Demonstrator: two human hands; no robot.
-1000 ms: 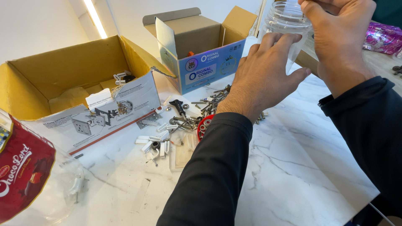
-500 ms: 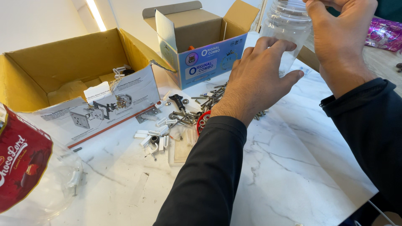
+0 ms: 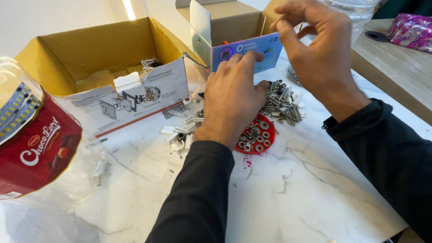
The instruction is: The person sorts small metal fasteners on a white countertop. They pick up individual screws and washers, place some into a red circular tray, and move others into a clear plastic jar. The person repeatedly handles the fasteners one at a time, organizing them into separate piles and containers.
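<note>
Head cam: left hand flat, fingers spread, palm down on screw pile & red lid w/ washers on marble table. Right hand raised above pile, fingers curled, pinching; can't tell what.

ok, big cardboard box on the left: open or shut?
Open. The cardboard box has its flaps folded out, and its inside shows.

Two bare hands, left hand, right hand. Both arms in long black sleeves, plain fabric, cuffs snug at wrists.
</note>
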